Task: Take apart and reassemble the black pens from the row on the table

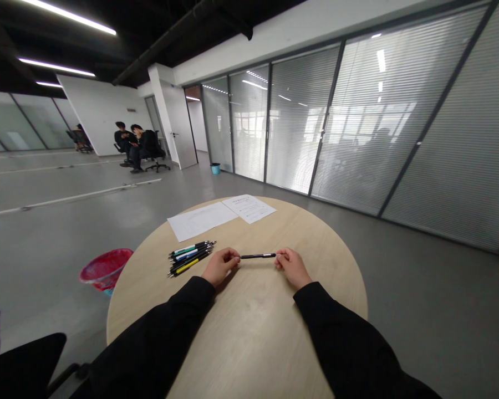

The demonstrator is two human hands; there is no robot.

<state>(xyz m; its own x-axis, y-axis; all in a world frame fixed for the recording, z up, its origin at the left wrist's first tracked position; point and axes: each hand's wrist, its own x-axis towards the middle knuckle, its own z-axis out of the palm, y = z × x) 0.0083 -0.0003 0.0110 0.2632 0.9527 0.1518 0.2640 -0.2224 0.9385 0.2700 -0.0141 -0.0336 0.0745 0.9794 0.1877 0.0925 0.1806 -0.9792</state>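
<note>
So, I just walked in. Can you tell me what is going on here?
A person holds a black pen by its ends, between the left hand and right hand, over a round wooden table. A bundle of pens lies beside the left hand, and two sheets of paper lie farther across the table.

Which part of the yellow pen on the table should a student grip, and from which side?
Pinch the yellow pen around its middle from the near side. It lies outermost in the group of pens, so that flank is free, while the other pens lie along its far side.
</note>
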